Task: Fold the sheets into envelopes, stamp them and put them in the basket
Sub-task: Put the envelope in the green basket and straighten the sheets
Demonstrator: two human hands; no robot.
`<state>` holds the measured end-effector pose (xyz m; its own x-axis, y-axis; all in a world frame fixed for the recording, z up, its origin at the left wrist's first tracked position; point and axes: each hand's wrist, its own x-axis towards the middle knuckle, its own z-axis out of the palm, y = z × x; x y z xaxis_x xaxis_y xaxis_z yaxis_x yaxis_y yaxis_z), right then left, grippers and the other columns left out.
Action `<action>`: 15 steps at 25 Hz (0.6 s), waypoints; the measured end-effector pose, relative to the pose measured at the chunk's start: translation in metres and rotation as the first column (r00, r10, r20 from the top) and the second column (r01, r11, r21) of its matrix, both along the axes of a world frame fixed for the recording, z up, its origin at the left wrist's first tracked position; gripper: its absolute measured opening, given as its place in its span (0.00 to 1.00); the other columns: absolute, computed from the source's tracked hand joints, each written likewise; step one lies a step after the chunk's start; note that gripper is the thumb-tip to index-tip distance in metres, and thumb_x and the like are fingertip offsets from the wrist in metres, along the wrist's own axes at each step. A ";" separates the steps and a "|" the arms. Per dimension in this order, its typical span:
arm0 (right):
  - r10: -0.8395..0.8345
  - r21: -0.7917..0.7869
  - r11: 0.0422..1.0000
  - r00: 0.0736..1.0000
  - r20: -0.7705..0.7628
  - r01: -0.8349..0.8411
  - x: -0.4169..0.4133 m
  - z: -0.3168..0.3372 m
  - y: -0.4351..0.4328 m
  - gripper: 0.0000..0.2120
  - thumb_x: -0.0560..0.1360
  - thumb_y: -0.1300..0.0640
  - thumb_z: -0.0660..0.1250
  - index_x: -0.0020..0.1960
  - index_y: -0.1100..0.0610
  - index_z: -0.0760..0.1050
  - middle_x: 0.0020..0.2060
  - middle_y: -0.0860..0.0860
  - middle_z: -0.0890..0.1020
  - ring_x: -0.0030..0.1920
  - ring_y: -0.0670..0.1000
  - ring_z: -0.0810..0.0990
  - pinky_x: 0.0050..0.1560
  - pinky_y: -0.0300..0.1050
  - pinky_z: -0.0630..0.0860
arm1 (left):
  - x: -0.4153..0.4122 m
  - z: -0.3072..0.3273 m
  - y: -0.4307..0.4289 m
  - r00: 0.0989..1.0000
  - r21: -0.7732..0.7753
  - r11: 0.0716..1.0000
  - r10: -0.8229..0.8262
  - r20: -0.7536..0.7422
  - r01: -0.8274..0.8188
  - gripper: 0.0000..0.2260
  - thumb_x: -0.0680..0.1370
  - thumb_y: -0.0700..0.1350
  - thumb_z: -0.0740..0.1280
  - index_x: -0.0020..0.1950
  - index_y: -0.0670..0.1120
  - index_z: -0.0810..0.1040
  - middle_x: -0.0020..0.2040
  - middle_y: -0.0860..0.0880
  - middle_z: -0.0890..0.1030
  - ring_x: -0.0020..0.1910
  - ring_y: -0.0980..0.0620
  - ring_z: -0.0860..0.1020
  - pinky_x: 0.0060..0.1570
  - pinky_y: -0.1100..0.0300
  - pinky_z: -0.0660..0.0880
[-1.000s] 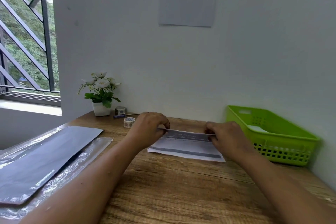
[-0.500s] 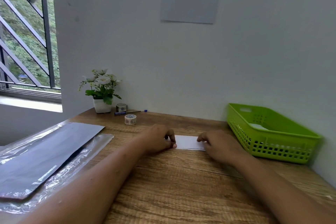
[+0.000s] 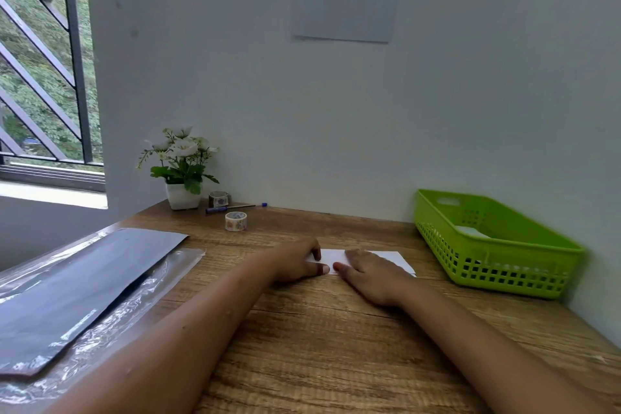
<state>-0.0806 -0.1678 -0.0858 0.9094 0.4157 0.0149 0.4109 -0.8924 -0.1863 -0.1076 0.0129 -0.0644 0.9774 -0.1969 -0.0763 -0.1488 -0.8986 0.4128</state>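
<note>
A white folded sheet (image 3: 396,259) lies flat on the wooden desk (image 3: 336,346), in the middle. Both hands press down on it. My left hand (image 3: 295,262) covers its left end, fingers curled, thumb on the near edge. My right hand (image 3: 373,274) lies flat over its middle and right part, thumb tip almost touching the left thumb. The green plastic basket (image 3: 504,265) stands to the right, against the wall, with a white paper (image 3: 470,231) inside. A roll of patterned sticker tape (image 3: 235,220) sits behind the sheet to the left.
A dark sheet pack (image 3: 77,289) in clear plastic wrap lies at the left. At the back left stand a white flower pot (image 3: 183,195), a second tape roll (image 3: 218,199) and a blue pen (image 3: 235,207). The wall is close behind and to the right.
The lifted flap of the sheet has been folded down flat. Both hands came down onto the paper and slid toward each other along the crease.
</note>
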 end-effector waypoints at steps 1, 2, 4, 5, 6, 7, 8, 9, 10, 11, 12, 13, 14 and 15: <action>-0.040 -0.010 0.999 0.999 0.002 0.040 0.004 0.000 -0.006 0.33 0.79 0.37 0.47 0.77 0.56 0.54 0.77 0.53 0.58 0.76 0.52 0.56 0.75 0.49 0.55 | 0.001 0.000 0.002 1.000 0.020 1.000 0.019 -0.025 -0.018 0.20 0.78 0.57 0.61 0.66 0.50 0.67 0.70 0.45 0.69 0.65 0.46 0.69 0.62 0.52 0.67; -0.085 -0.022 0.996 0.996 0.005 0.085 0.009 -0.001 -0.013 0.34 0.79 0.37 0.47 0.77 0.57 0.54 0.77 0.53 0.58 0.76 0.52 0.57 0.75 0.50 0.55 | 0.001 -0.001 0.003 0.998 0.040 0.999 0.035 -0.046 -0.033 0.21 0.78 0.59 0.61 0.67 0.50 0.65 0.70 0.45 0.68 0.65 0.45 0.69 0.63 0.51 0.67; -0.168 -0.046 0.985 0.986 -0.004 0.168 0.017 -0.001 -0.029 0.35 0.79 0.36 0.46 0.77 0.58 0.54 0.77 0.54 0.57 0.76 0.53 0.56 0.75 0.50 0.55 | 0.002 -0.002 0.003 0.996 0.068 0.996 0.061 -0.060 -0.057 0.23 0.78 0.60 0.60 0.68 0.50 0.63 0.71 0.44 0.68 0.65 0.45 0.69 0.63 0.50 0.67; -0.199 -0.051 0.979 0.980 -0.013 0.198 0.019 0.000 -0.036 0.35 0.79 0.36 0.45 0.76 0.59 0.54 0.76 0.55 0.57 0.76 0.54 0.57 0.75 0.50 0.56 | 0.001 -0.002 0.003 0.996 0.078 0.994 0.074 -0.057 -0.070 0.24 0.77 0.61 0.59 0.68 0.50 0.63 0.71 0.44 0.68 0.65 0.44 0.69 0.64 0.49 0.67; -0.224 -0.052 0.974 0.974 -0.020 0.223 0.021 0.000 -0.041 0.35 0.79 0.36 0.45 0.76 0.59 0.54 0.76 0.56 0.57 0.76 0.54 0.58 0.75 0.50 0.56 | 0.001 -0.002 0.003 0.995 0.095 0.992 0.090 -0.051 -0.084 0.25 0.77 0.62 0.59 0.69 0.50 0.62 0.71 0.44 0.67 0.65 0.44 0.69 0.64 0.49 0.67; -0.245 -0.052 0.968 0.969 -0.020 0.244 0.021 0.000 -0.043 0.35 0.78 0.36 0.45 0.76 0.59 0.54 0.76 0.56 0.58 0.75 0.55 0.59 0.74 0.50 0.57 | 0.000 -0.003 0.003 0.993 0.117 0.988 0.106 -0.041 -0.101 0.26 0.77 0.63 0.58 0.69 0.50 0.62 0.71 0.43 0.68 0.65 0.43 0.69 0.65 0.48 0.67; -0.267 -0.057 0.962 0.964 -0.008 0.266 0.020 0.000 -0.044 0.36 0.78 0.35 0.45 0.76 0.59 0.55 0.76 0.56 0.58 0.75 0.55 0.59 0.74 0.51 0.57 | -0.001 -0.003 0.004 0.992 0.143 0.983 0.123 -0.025 -0.118 0.27 0.77 0.64 0.58 0.69 0.50 0.62 0.70 0.44 0.68 0.65 0.43 0.70 0.64 0.47 0.68; -0.295 -0.067 0.953 0.955 0.017 0.296 0.018 -0.001 -0.043 0.36 0.78 0.35 0.45 0.76 0.59 0.55 0.76 0.56 0.59 0.75 0.55 0.59 0.74 0.51 0.57 | -0.002 -0.003 0.004 0.991 0.172 0.976 0.134 0.001 -0.133 0.27 0.76 0.65 0.58 0.69 0.50 0.62 0.70 0.44 0.69 0.64 0.43 0.70 0.64 0.47 0.69; -0.321 -0.084 0.942 0.946 0.052 0.324 0.015 -0.002 -0.041 0.36 0.78 0.35 0.45 0.76 0.59 0.56 0.76 0.56 0.59 0.75 0.55 0.59 0.74 0.52 0.56 | -0.003 -0.004 0.004 0.989 0.199 0.969 0.141 0.039 -0.146 0.28 0.76 0.66 0.57 0.69 0.50 0.63 0.69 0.45 0.71 0.63 0.44 0.71 0.62 0.47 0.70; -0.330 -0.098 0.936 0.940 0.088 0.338 0.011 -0.002 -0.038 0.36 0.78 0.35 0.45 0.76 0.59 0.57 0.76 0.56 0.60 0.75 0.55 0.59 0.75 0.52 0.56 | -0.005 -0.004 0.003 0.985 0.223 0.961 0.145 0.090 -0.162 0.28 0.75 0.66 0.57 0.69 0.50 0.64 0.67 0.45 0.72 0.62 0.45 0.72 0.61 0.48 0.71; -0.315 -0.103 0.940 0.942 0.113 0.326 0.007 -0.002 -0.033 0.36 0.78 0.35 0.45 0.76 0.59 0.57 0.76 0.56 0.59 0.76 0.55 0.57 0.75 0.53 0.54 | -0.007 -0.004 0.000 0.977 0.248 0.951 0.147 0.156 -0.182 0.29 0.75 0.67 0.57 0.68 0.50 0.65 0.66 0.46 0.74 0.61 0.45 0.73 0.59 0.49 0.72; -0.274 -0.097 0.953 0.954 0.119 0.286 0.002 -0.001 -0.027 0.36 0.78 0.35 0.45 0.76 0.58 0.56 0.76 0.55 0.58 0.76 0.54 0.56 0.75 0.54 0.53 | -0.009 -0.005 -0.004 0.961 0.273 0.938 0.150 0.233 -0.213 0.29 0.75 0.67 0.57 0.68 0.50 0.67 0.64 0.46 0.75 0.60 0.46 0.74 0.58 0.51 0.73; -0.213 -0.079 0.972 0.971 0.104 0.222 -0.003 0.001 -0.020 0.35 0.78 0.36 0.45 0.77 0.58 0.53 0.77 0.54 0.56 0.77 0.53 0.53 0.75 0.54 0.50 | -0.010 -0.007 -0.008 0.940 0.296 0.923 0.152 0.306 -0.246 0.29 0.75 0.68 0.57 0.67 0.50 0.68 0.63 0.47 0.75 0.60 0.46 0.74 0.58 0.51 0.72; -0.141 -0.055 0.988 0.987 0.073 0.145 -0.009 0.003 -0.012 0.34 0.79 0.37 0.45 0.77 0.57 0.51 0.77 0.53 0.53 0.77 0.51 0.51 0.75 0.55 0.47 | -0.011 -0.009 -0.013 0.921 0.321 0.907 0.149 0.360 -0.272 0.28 0.75 0.68 0.56 0.67 0.50 0.69 0.63 0.47 0.76 0.60 0.47 0.73 0.58 0.51 0.71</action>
<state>-0.0898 -0.1795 -0.0832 0.9572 0.2834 0.0584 0.2883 -0.9516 -0.1065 -0.1182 0.0000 -0.0730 0.9751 -0.0031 0.2217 -0.0077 -0.9998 0.0197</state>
